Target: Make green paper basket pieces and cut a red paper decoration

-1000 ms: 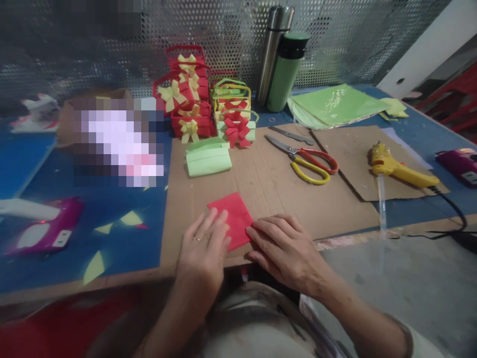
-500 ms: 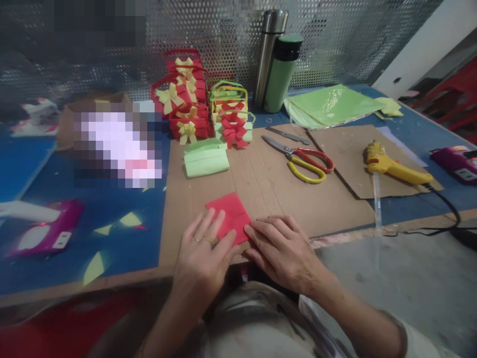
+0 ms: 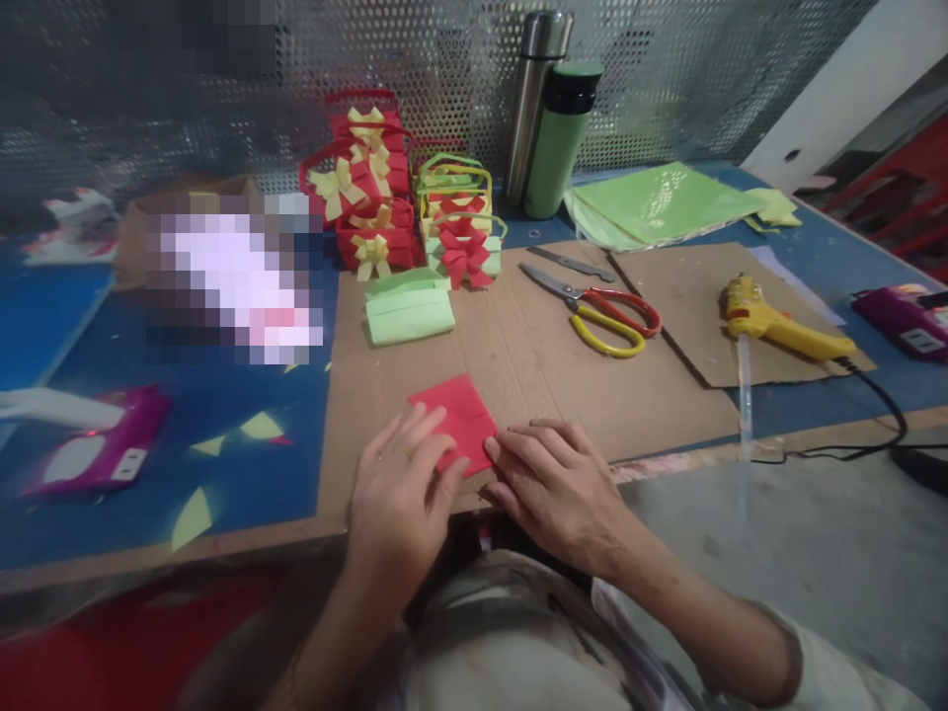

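Observation:
A folded red paper sheet lies on the brown cardboard mat near the table's front edge. My left hand rests flat on the sheet's near left part, fingers stretched out and a ring on one finger. My right hand lies palm down at the sheet's right edge, its fingertips pressing the paper. The near part of the sheet is hidden under both hands.
Finished red and green paper baskets with bows stand at the back, a folded green paper piece before them. Scissors, a yellow glue gun with cord, green sheets, two flasks and purple devices surround the mat.
My left hand has slid slightly forward and right over the red sheet; the right hand stays at its edge. The view shifted a little.

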Motion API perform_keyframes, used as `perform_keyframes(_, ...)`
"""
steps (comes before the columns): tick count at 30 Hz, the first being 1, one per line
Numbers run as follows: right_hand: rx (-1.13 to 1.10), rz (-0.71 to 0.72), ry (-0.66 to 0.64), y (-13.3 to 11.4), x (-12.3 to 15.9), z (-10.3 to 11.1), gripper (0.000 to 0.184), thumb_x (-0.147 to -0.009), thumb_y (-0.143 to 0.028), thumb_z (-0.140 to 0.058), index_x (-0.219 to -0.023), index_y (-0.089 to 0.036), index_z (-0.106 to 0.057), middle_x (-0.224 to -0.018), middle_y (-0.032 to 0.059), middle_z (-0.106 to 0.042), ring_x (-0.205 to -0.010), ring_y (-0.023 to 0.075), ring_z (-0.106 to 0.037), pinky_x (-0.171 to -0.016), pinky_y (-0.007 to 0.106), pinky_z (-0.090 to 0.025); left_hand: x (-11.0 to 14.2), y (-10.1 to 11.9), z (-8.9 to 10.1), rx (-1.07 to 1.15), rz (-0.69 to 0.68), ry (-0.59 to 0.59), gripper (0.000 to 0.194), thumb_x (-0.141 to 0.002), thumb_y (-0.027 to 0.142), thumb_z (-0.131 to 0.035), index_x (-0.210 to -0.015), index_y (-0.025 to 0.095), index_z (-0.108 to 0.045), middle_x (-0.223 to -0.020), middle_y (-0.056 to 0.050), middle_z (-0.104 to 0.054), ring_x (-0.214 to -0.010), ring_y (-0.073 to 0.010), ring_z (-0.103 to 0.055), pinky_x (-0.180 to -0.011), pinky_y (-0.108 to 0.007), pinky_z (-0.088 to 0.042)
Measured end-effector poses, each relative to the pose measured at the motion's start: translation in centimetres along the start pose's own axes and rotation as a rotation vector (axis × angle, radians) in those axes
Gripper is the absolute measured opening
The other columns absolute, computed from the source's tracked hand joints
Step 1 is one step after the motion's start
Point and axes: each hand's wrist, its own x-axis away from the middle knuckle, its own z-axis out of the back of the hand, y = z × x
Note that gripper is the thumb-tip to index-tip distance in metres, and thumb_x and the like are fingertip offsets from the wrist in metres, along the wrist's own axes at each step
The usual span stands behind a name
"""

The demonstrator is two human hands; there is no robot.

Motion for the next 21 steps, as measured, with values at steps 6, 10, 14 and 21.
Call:
perform_keyframes(6,0.022,-0.004,0.017,-0.20,0.10,-0.23,0.025,-0.103,-0.027,-0.055,-0.113,-0.008,-0.069,-0.104,0.0116,-0.075,-0.093,0.0212,-0.065,-0.091,0.039,-0.048,-0.18,0.27,0.11,-0.004,0.118,-0.102,0.008,-0.097,0.017,-0.055,-0.103,0.020,-0.058,-0.125,-0.013,-0.073,-0.127,-0.0301,-0.064,-0.102,-0.048,-0.049)
perform_keyframes(10,0.012,-0.012,0.020,-0.11,0.19,-0.30,0.024,-0.103,-0.025,-0.056,-0.114,-0.009,-0.068,-0.105,0.0112,-0.076,-0.092,0.0215,-0.065,-0.090,0.040,-0.049,-0.32,0.27,0.21,-0.007,0.165,-0.161,0.008,-0.095,0.016,-0.055,-0.100,0.021,-0.058,-0.127,-0.013,-0.071,-0.126,-0.0313,-0.064,-0.098,-0.049,-0.048)
perform_keyframes(14,-0.005,0.001,0.055,-0.01,0.29,-0.37,0.023,-0.102,-0.023,-0.057,-0.115,-0.008,-0.068,-0.106,0.0118,-0.076,-0.096,0.0232,-0.066,-0.090,0.040,-0.050,-0.51,0.16,0.44,-0.016,0.129,-0.187,0.014,-0.098,0.016,-0.052,-0.104,0.022,-0.063,-0.127,-0.012,-0.070,-0.124,-0.0317,-0.064,-0.096,-0.050,-0.048)
perform_keyframes(21,0.034,0.005,0.090,-0.78,0.54,-0.09,0.032,-0.104,-0.029,-0.053,-0.121,-0.006,-0.068,-0.117,0.0168,-0.073,-0.108,0.0266,-0.065,-0.098,0.042,-0.048,-0.51,-0.05,0.56,-0.049,0.058,-0.197,0.022,-0.100,0.017,-0.049,-0.108,0.022,-0.069,-0.128,-0.013,-0.068,-0.125,-0.0329,-0.063,-0.097,-0.052,-0.051)
